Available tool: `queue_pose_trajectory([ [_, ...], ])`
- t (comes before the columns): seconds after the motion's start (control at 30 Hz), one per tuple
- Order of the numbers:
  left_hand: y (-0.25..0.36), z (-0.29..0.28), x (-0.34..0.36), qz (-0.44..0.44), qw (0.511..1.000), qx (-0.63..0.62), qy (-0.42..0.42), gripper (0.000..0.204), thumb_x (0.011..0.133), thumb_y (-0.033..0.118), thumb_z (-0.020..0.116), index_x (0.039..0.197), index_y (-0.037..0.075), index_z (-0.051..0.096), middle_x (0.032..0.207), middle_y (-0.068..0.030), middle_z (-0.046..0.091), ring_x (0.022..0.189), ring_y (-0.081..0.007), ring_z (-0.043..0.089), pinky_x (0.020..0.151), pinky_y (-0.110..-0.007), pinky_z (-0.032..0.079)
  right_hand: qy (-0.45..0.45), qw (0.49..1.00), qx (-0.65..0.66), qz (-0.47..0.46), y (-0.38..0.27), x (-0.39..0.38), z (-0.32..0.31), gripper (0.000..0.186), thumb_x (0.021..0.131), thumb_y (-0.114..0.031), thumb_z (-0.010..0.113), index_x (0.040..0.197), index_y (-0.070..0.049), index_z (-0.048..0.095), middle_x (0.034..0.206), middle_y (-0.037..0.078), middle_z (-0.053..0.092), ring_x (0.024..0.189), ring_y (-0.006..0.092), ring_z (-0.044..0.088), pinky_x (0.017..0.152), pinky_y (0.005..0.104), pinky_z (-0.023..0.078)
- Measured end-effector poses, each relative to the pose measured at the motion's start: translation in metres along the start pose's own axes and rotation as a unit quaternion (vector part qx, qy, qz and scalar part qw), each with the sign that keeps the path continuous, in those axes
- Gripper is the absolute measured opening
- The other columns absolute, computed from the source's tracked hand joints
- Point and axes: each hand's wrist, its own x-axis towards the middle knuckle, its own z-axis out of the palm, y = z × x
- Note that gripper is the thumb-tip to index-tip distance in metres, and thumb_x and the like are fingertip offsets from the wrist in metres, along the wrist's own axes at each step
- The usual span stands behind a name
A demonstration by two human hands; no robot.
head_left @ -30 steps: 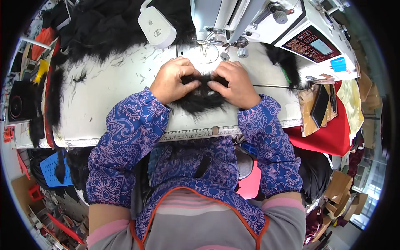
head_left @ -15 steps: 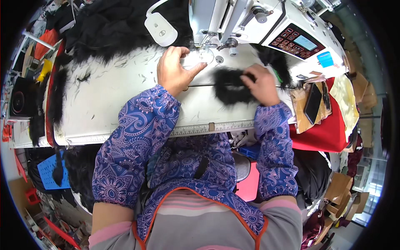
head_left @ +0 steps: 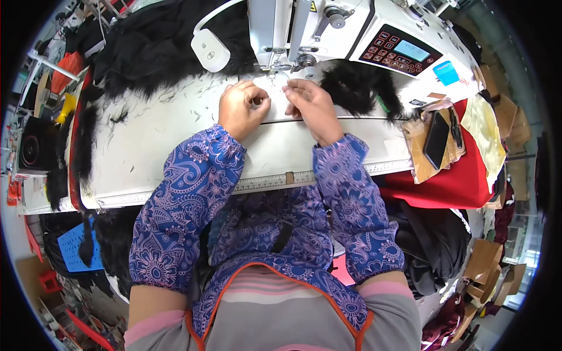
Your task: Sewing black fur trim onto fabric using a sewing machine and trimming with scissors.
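A white sewing machine [head_left: 351, 35] stands across the far side of the white table [head_left: 175, 146]. My left hand [head_left: 242, 111] is just left of and nearer than its needle area [head_left: 272, 69], fingers curled in and thumb close to the forefinger. On the other side of the needle my right hand [head_left: 313, 108] has its thumb and fingertips drawn together. Anything in either pinch is too small to make out. Black fur pieces [head_left: 351, 88] lie beyond and right of my right hand, beneath the machine arm.
Black furry fabric [head_left: 158, 47] is heaped at the back left. A white lamp-like head [head_left: 211, 51] hangs beside the machine. At the right, a phone [head_left: 437, 140] lies on cardboard over red cloth [head_left: 451, 181]. A measuring tape [head_left: 263, 182] runs along the table's front edge.
My right hand has left the black fur piece and moved left toward the needle. That fur now lies farther back to the right. My left hand's fingers have curled closer together.
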Motion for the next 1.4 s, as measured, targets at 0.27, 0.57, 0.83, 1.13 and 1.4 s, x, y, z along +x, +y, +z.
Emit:
queue_pose_trajectory([
  [0.27,-0.003,0.021,0.022,-0.116,0.988,-0.029,0.094,0.018,0.072,0.015,0.072,0.086,0.003,0.069,0.069,-0.0075,0.059,0.069,-0.0227,0.060,0.068,-0.032,0.049,0.078,0.993,-0.065,-0.055,0.009,0.009,0.003,0.019,0.087,-0.009,0.060,0.103,0.002,0.059,0.076,0.002,0.058,0.057,0.0071,0.051,0.052,0.0215,0.039],
  [0.57,0.010,-0.007,-0.010,0.199,0.978,0.056,0.000,0.008,0.064,0.010,0.070,0.067,0.012,0.062,0.066,0.0004,0.056,0.065,-0.0178,0.056,0.059,-0.033,0.038,-0.085,0.977,0.184,0.062,0.004,0.009,0.006,0.023,0.087,-0.013,0.063,0.104,0.002,0.059,0.086,0.008,0.066,0.068,0.0100,0.062,0.059,0.0218,0.049],
  [0.83,0.006,-0.016,-0.012,-0.069,0.993,-0.073,0.056,0.025,0.066,0.016,0.080,0.080,0.004,0.063,0.072,-0.0057,0.056,0.059,-0.0163,0.052,0.060,-0.029,0.045,-0.081,0.996,-0.044,0.000,0.005,-0.005,-0.009,0.014,0.088,-0.012,0.062,0.091,0.001,0.063,0.072,0.004,0.061,0.059,0.0087,0.058,0.056,0.0210,0.047],
  [1.13,0.005,0.016,0.024,-0.117,0.988,-0.028,0.099,0.043,0.062,0.027,0.083,0.087,0.000,0.063,0.084,-0.0081,0.056,0.073,-0.0201,0.056,0.065,-0.031,0.048,-0.077,0.995,-0.057,-0.019,0.007,-0.006,-0.007,0.013,0.088,-0.012,0.062,0.089,0.001,0.063,0.071,0.003,0.061,0.058,0.0081,0.058,0.054,0.0205,0.046],
  [1.4,-0.004,0.018,0.022,-0.059,0.990,-0.042,0.125,0.010,0.073,0.011,0.073,0.074,0.002,0.068,0.071,-0.0058,0.061,0.060,-0.0158,0.059,0.055,-0.026,0.047,-0.064,0.996,-0.056,-0.011,0.009,-0.007,-0.006,0.012,0.087,-0.011,0.063,0.089,0.001,0.063,0.071,0.003,0.062,0.058,0.0078,0.058,0.053,0.0197,0.047],
])
